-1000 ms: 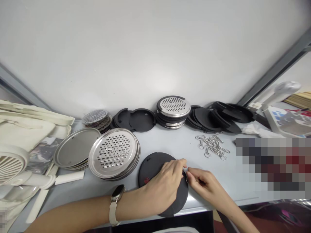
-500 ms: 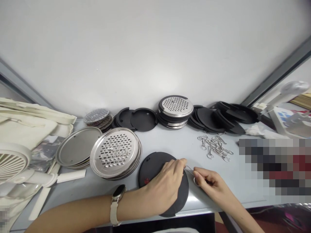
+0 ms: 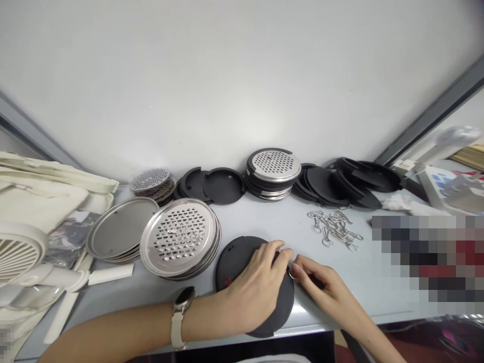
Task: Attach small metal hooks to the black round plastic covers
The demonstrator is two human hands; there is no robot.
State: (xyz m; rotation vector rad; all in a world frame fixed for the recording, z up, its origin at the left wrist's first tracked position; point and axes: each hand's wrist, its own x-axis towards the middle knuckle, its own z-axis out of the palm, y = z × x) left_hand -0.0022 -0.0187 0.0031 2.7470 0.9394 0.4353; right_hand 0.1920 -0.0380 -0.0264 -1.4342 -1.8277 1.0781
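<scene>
A black round disc [image 3: 242, 257] lies at the front edge of the grey table [image 3: 264, 222]. My left hand [image 3: 257, 287], with a watch on its wrist, rests flat on the disc with fingers curled at its right rim. My right hand [image 3: 321, 290] pinches a small metal wire clip [image 3: 292, 273] against that same rim, fingertips meeting the left fingers. A loose pile of metal clips [image 3: 335, 229] lies a little beyond the right hand.
A stack of perforated steel plates [image 3: 179, 237] and plain steel plates [image 3: 119, 229] sit left of the disc. Black discs [image 3: 221, 185], a steel-topped stack [image 3: 272, 169] and more black rings [image 3: 340, 184] line the wall. A white fan [image 3: 22, 252] stands far left.
My right hand pulled back to the right with the clip, then came back to the disc's rim beside the left fingers. The left hand stayed on the disc.
</scene>
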